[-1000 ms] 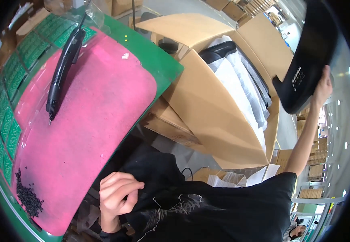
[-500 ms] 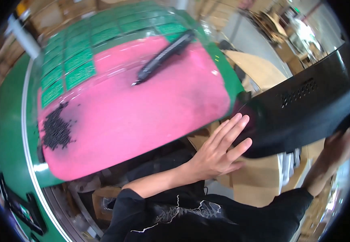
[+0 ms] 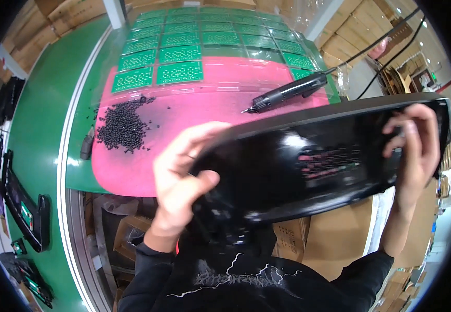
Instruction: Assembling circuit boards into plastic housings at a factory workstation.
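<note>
Here, black panel (image 3: 256, 171) in both hands (image 3: 176, 190) (image 3: 418, 153)

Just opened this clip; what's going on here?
A person holds up a black plastic shell above the front of a pink mat. The left hand grips one end; the right hand curls over its inner side near the other. An electric screwdriver and a heap of small black pieces lie on the mat, with green circuit boards toward its far side.

Black T-shirt (image 3: 308, 286) with short sleeves (image 3: 150, 268), jagged white lightning lines (image 3: 230, 268) across the chest, spiky grey lettering (image 3: 212, 278) among them, bare forearms (image 3: 399, 223), bare left hand (image 3: 178, 182), bare right hand (image 3: 416, 148)
</note>
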`<control>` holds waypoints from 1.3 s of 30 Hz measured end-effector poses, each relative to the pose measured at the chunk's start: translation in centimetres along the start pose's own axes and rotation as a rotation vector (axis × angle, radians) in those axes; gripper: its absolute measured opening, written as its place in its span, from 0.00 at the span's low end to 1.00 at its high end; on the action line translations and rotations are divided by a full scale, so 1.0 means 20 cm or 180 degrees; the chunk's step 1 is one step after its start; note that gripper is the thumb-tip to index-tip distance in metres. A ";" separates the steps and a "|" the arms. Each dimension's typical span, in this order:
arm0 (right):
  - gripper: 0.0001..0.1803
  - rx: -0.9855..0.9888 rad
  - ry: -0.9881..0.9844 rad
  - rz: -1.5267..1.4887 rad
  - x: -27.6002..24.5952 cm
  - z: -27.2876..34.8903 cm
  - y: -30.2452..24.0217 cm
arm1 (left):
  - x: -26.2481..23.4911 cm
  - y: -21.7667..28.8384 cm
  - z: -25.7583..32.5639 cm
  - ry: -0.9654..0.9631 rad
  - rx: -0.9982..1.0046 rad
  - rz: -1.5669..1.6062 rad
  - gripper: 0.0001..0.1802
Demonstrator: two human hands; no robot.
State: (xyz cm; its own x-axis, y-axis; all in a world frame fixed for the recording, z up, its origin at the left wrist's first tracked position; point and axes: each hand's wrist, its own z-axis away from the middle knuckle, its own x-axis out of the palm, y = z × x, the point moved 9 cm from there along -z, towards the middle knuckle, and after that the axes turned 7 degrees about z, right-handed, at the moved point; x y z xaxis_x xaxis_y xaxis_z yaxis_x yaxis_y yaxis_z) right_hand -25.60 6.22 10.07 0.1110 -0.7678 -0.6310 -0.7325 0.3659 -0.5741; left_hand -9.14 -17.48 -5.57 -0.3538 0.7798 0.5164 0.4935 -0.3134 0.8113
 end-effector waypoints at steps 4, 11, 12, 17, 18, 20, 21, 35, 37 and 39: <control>0.16 0.0052 -0.0787 0.0499 0.30 0.06 0.11 | -0.27 -0.02 0.02 0.0294 -0.0455 -0.0171 0.32; 0.07 -0.1344 -0.0662 0.1604 0.57 -0.23 0.20 | -0.52 -0.01 0.03 0.0535 -0.0750 -0.1505 0.26; 0.08 -0.1375 -0.0769 0.1882 0.64 -0.31 0.23 | -0.56 0.00 0.01 0.0611 -0.0663 -0.2172 0.26; 0.17 -0.0611 -0.1864 0.3121 0.94 -0.66 0.82 | -0.42 0.05 -0.07 0.0200 0.0353 -0.3221 0.26; 0.19 -0.0303 -0.2378 0.3382 1.00 -0.68 0.90 | -0.41 0.04 -0.06 -0.0012 0.0211 -0.3071 0.27; 0.20 0.0031 -0.2817 0.3122 1.04 -0.70 0.96 | -0.38 0.03 -0.03 -0.0528 0.0337 -0.2613 0.33; 0.22 0.0328 -0.3275 0.2848 1.08 -0.66 0.99 | -0.39 0.03 0.00 -0.0729 0.0345 -0.2532 0.35; 0.14 -0.0548 -0.2266 0.3518 0.93 -0.72 0.91 | -0.60 0.08 0.00 0.0421 0.0730 -0.2172 0.23; 0.10 -0.1334 -0.0848 0.3068 0.83 -0.71 0.66 | -0.59 0.10 -0.02 0.0389 0.0694 -0.2207 0.23; 0.08 -0.1715 -0.0265 0.1958 0.78 -0.66 0.41 | -0.42 0.15 -0.02 -0.0726 0.1382 -0.2791 0.23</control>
State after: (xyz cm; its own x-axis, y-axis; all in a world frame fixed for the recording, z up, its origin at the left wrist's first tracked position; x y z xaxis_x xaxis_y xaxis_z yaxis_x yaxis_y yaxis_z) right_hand -38.80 -9.67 2.40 -0.3815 -0.4631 -0.8000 -0.8984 0.3895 0.2029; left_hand -5.03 -25.12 -7.31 -0.5931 0.7399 -0.3174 0.3946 0.6108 0.6864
